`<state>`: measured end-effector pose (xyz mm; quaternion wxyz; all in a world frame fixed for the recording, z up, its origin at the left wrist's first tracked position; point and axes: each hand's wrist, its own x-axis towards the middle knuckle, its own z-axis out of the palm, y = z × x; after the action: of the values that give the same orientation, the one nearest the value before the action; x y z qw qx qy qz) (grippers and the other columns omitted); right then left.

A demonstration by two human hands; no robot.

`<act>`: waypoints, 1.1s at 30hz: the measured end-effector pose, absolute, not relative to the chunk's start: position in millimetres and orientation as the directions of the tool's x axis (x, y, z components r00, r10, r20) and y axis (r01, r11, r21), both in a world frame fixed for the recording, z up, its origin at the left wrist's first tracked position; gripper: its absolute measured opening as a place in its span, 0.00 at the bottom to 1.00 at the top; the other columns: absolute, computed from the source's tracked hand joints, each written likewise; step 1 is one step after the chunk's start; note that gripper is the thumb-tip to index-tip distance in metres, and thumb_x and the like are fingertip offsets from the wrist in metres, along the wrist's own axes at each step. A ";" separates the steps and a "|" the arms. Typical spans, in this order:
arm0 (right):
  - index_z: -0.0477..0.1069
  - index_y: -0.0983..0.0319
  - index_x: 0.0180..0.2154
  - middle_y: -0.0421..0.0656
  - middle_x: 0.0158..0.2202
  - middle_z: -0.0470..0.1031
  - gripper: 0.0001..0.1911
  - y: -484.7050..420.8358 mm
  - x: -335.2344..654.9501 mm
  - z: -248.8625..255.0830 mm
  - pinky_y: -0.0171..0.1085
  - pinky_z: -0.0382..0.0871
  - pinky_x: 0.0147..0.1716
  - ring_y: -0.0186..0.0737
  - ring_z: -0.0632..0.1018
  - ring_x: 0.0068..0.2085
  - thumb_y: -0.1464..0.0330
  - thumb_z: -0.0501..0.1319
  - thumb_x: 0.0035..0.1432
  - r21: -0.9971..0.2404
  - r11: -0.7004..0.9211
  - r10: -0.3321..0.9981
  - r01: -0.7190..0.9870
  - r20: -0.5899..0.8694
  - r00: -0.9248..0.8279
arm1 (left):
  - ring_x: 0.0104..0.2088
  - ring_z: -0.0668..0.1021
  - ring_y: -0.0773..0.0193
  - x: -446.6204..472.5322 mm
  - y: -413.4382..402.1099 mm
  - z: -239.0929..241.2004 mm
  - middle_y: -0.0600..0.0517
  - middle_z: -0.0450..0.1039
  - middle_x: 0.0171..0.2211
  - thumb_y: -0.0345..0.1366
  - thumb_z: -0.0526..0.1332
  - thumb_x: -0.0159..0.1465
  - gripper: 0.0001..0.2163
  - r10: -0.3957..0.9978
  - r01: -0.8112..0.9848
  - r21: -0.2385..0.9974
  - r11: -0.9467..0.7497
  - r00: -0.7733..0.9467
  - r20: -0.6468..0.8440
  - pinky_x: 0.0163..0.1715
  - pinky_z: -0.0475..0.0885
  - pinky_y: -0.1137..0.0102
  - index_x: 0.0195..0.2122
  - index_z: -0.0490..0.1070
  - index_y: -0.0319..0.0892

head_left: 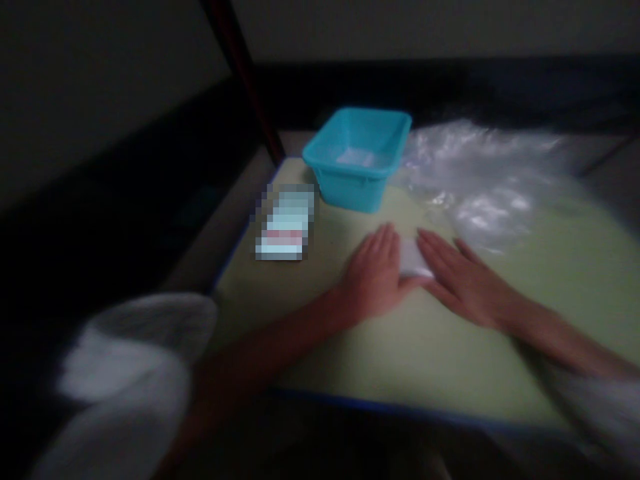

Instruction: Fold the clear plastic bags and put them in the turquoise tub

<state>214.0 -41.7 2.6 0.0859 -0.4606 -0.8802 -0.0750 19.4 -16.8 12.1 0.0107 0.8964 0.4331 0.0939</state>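
The picture is dim and soft. Both hands lie flat on the green bench (400,360), near its middle. The left hand (373,277) has its grip released, with the fingers straight and close together, pointing away from the person. The right hand (463,280) is just as slack and flat, angled inward. Between them lies a small pale packet (414,260). The inner edge of each hand touches it, and the right fingertips seem to rest on its far corner.

Beyond the hands, a teal tub (357,160) stands near the far left corner of the bench, with something pale in its bottom. A plastic heap (480,180), clear and crumpled, spreads just right of the tub and reaches close to the right hand's fingers. A blurred box (285,223) lies by the left edge, apart from the left hand.

A blue rim (400,407) marks the near edge. From the wrists to that rim the bench is bare, as is its right side. A white sleeve (130,373) hangs off the near left corner. A dark post (245,73) rises behind the tub.
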 end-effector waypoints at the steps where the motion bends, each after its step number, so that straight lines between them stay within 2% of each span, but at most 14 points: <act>1: 0.26 0.63 0.67 0.57 0.65 0.51 0.35 -41.9 213.6 3.4 0.56 0.53 0.59 0.51 0.55 0.65 0.53 0.36 0.67 0.046 0.562 0.802 0.826 0.213 -0.558 | 0.65 0.52 0.48 16.8 -16.1 11.1 0.30 0.46 0.64 0.57 0.44 0.65 0.38 0.780 0.775 0.107 -0.622 0.603 0.168 0.63 0.47 0.59 0.61 0.51 0.23; 6: 0.30 0.63 0.67 0.56 0.66 0.50 0.35 -42.2 212.4 4.8 0.56 0.51 0.60 0.51 0.54 0.65 0.53 0.36 0.66 0.008 0.544 0.821 0.839 0.202 -0.534 | 0.65 0.53 0.47 5.0 -13.7 11.9 0.30 0.47 0.64 0.53 0.46 0.66 0.35 0.785 0.779 0.116 -0.617 0.598 0.161 0.63 0.48 0.57 0.61 0.52 0.24; 15: 0.38 0.65 0.66 0.58 0.65 0.52 0.34 -42.1 212.1 3.3 0.57 0.52 0.59 0.50 0.55 0.65 0.53 0.36 0.66 0.000 0.538 0.825 0.843 0.201 -0.527 | 0.65 0.53 0.48 -4.2 -12.0 12.1 0.30 0.47 0.64 0.51 0.48 0.65 0.34 0.787 0.779 0.121 -0.616 0.599 0.149 0.62 0.49 0.57 0.61 0.51 0.24; 19: 0.42 0.65 0.66 0.58 0.64 0.54 0.34 -40.8 211.4 5.1 0.58 0.54 0.58 0.52 0.58 0.64 0.53 0.40 0.66 -0.039 0.532 0.830 0.846 0.220 -0.512 | 0.66 0.52 0.49 -8.1 -10.3 7.4 0.31 0.47 0.65 0.52 0.49 0.65 0.35 0.775 0.761 0.154 -0.631 0.608 0.171 0.63 0.49 0.58 0.61 0.50 0.24; 23: 0.48 0.64 0.64 0.57 0.60 0.62 0.33 -33.7 212.6 9.5 0.57 0.60 0.56 0.54 0.66 0.59 0.53 0.47 0.64 -0.189 0.551 0.826 0.813 0.257 -0.501 | 0.66 0.50 0.50 -16.7 -9.0 6.9 0.34 0.46 0.65 0.51 0.54 0.62 0.37 0.744 0.709 0.224 -0.668 0.646 0.170 0.64 0.48 0.57 0.63 0.48 0.27; 26: 0.53 0.64 0.61 0.56 0.57 0.67 0.28 -28.5 213.5 13.5 0.54 0.65 0.52 0.52 0.70 0.55 0.56 0.49 0.64 -0.335 0.522 0.851 0.784 0.275 -0.448 | 0.67 0.48 0.52 -25.4 -8.5 10.2 0.35 0.44 0.66 0.44 0.57 0.60 0.36 0.728 0.678 0.277 -0.681 0.668 0.154 0.64 0.48 0.57 0.63 0.46 0.29; 29: 0.58 0.63 0.57 0.54 0.53 0.70 0.22 -28.0 213.9 19.1 0.53 0.68 0.49 0.52 0.73 0.52 0.60 0.48 0.65 -0.418 0.480 0.874 0.771 0.298 -0.383 | 0.67 0.48 0.53 -32.8 -7.0 16.1 0.36 0.45 0.66 0.37 0.57 0.58 0.34 0.728 0.665 0.317 -0.676 0.669 0.151 0.64 0.47 0.56 0.64 0.45 0.31; 33: 0.62 0.63 0.49 0.50 0.39 0.76 0.16 -35.4 213.8 29.6 0.46 0.72 0.36 0.47 0.77 0.37 0.63 0.47 0.64 -0.514 0.422 0.905 0.747 0.296 -0.307 | 0.66 0.52 0.53 -38.3 1.1 21.8 0.38 0.49 0.65 0.32 0.55 0.56 0.33 0.749 0.691 0.295 -0.660 0.634 0.192 0.63 0.48 0.52 0.63 0.47 0.35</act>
<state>213.8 -35.4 29.6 0.2784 -0.5187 -0.7958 0.1417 -38.3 1.1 21.8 0.0974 0.8986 0.4006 0.1503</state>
